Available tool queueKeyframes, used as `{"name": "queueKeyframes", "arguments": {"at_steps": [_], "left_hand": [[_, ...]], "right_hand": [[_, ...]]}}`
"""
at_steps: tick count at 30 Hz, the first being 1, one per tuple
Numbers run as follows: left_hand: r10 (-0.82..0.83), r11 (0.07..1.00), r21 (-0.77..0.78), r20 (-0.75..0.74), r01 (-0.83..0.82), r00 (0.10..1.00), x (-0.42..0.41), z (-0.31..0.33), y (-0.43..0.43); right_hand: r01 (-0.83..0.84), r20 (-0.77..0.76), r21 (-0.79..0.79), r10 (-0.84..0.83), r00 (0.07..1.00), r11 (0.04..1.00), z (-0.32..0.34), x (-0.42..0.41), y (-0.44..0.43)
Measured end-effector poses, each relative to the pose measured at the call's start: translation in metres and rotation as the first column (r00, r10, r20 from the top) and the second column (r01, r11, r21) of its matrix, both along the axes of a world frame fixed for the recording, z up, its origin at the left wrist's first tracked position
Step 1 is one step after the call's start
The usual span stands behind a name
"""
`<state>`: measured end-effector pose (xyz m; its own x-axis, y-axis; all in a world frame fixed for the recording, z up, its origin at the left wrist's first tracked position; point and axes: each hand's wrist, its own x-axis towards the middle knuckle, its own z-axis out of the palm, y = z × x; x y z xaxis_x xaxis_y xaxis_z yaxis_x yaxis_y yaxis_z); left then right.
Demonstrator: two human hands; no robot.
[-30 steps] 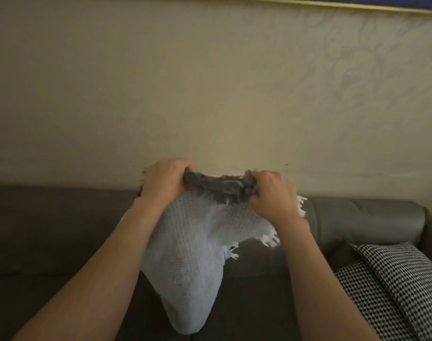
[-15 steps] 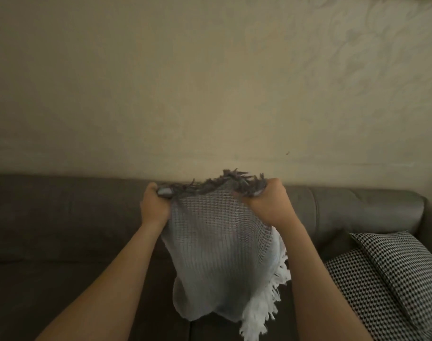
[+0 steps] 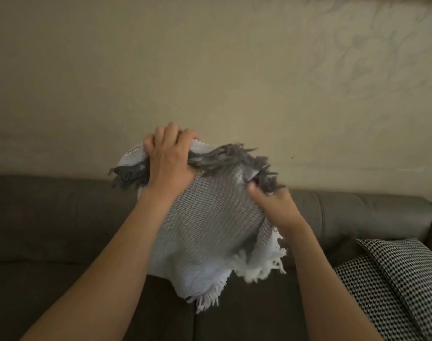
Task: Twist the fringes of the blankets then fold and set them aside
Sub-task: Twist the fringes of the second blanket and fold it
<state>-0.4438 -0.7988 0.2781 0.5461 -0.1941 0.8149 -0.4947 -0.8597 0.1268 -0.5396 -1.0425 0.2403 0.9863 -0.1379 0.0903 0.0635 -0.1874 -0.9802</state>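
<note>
**Blanket (image 3: 205, 230) held aloft by its grey fringe (image 3: 229, 156) edge**

Nearest us, its white fringe (image 3: 259, 267) hung from the lower edge, in the air above the sofa (image 3: 62, 217) seat. Further out, our left hand (image 3: 169, 163) gripped the top edge, fingers curled over it. Our right hand (image 3: 274, 205), blurred, seemed to pinch a clump of the grey fringe at the other corner. We judged the left should hold that edge taut while the right rolled one small tuft at a time. Beyond lay a checked cushion (image 3: 394, 279) and the wall (image 3: 210, 70).
</note>
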Motion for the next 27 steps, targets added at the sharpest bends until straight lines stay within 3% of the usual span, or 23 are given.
{"name": "queueKeyframes", "arguments": {"at_steps": [1,2,3,4,5,7,8,9,11,12,14,16,17,19,22,24,25,27], "left_hand": [[0.012,1.000,0.025,-0.028,-0.011,1.000,0.000,-0.005,0.003],[0.029,0.998,0.051,-0.056,-0.027,0.998,-0.001,-0.010,0.005],[0.048,0.996,0.073,-0.087,-0.041,0.995,-0.002,-0.015,0.007],[0.065,0.994,0.090,-0.117,-0.054,0.991,-0.003,-0.019,0.009],[0.083,0.993,0.095,-0.139,-0.070,0.987,-0.003,-0.022,0.012],[0.115,0.992,0.079,-0.166,-0.103,0.979,-0.004,-0.023,0.020],[0.113,0.992,0.070,-0.171,-0.102,0.979,-0.004,-0.023,0.024],[0.097,0.994,0.068,-0.179,-0.086,0.979,-0.004,-0.023,0.027],[0.085,0.994,0.077,-0.176,-0.072,0.981,-0.004,-0.023,0.029],[0.095,0.993,0.080,-0.172,-0.082,0.981,-0.004,-0.023,0.030],[0.121,0.992,0.065,-0.189,-0.111,0.974,-0.003,-0.024,0.031],[0.149,0.989,0.033,-0.226,-0.145,0.963,-0.003,-0.030,0.032],[0.151,0.988,0.029,-0.244,-0.149,0.958,-0.004,-0.033,0.031],[0.124,0.992,0.013,-0.262,-0.125,0.957,-0.005,-0.038,0.030],[0.097,0.993,-0.024,-0.356,-0.112,0.929,-0.006,-0.037,0.032],[0.134,0.987,-0.028,-0.382,-0.157,0.914,-0.005,-0.031,0.032],[0.153,0.983,-0.036,-0.382,-0.180,0.911,-0.005,-0.030,0.030],[0.168,0.978,-0.054,-0.365,-0.201,0.916,-0.007,-0.027,0.024]], "right_hand": [[-0.210,-0.134,-0.146,0.191,0.972,0.967,0.005,-0.005,0.000],[-0.380,-0.329,-0.289,0.281,0.901,0.879,0.008,-0.007,0.001],[-0.504,-0.515,-0.355,0.286,0.808,0.787,0.012,-0.009,0.004],[-0.548,-0.610,-0.364,0.252,0.751,0.753,0.012,-0.007,0.005],[-0.512,-0.609,-0.386,0.205,0.766,0.767,0.009,-0.002,0.004],[-0.160,-0.353,-0.511,-0.037,0.935,0.844,0.000,0.014,0.005],[0.084,-0.179,-0.595,-0.234,0.956,0.799,-0.002,0.020,0.010],[0.275,-0.017,-0.668,-0.383,0.924,0.692,-0.006,0.023,0.014],[0.428,0.226,-0.741,-0.407,0.885,0.518,-0.013,0.026,0.022],[0.408,0.256,-0.759,-0.344,0.903,0.507,-0.018,0.027,0.021],[0.156,0.100,-0.738,-0.122,0.987,0.656,-0.020,0.025,0.019],[-0.225,-0.094,-0.529,0.208,0.974,0.818,-0.014,0.019,0.014],[-0.315,-0.105,-0.386,0.298,0.949,0.867,-0.008,0.014,0.012],[-0.254,-0.032,-0.138,0.252,0.967,0.957,0.001,0.004,0.013],[0.072,0.004,0.128,-0.073,0.997,0.989,0.006,0.001,0.012],[0.199,0.032,0.103,-0.203,0.979,0.975,0.011,-0.001,0.013],[0.147,0.030,0.040,-0.148,0.989,0.988,0.011,-0.002,0.011],[-0.158,-0.095,-0.029,0.154,0.983,0.987,0.018,-0.009,0.012]]}}
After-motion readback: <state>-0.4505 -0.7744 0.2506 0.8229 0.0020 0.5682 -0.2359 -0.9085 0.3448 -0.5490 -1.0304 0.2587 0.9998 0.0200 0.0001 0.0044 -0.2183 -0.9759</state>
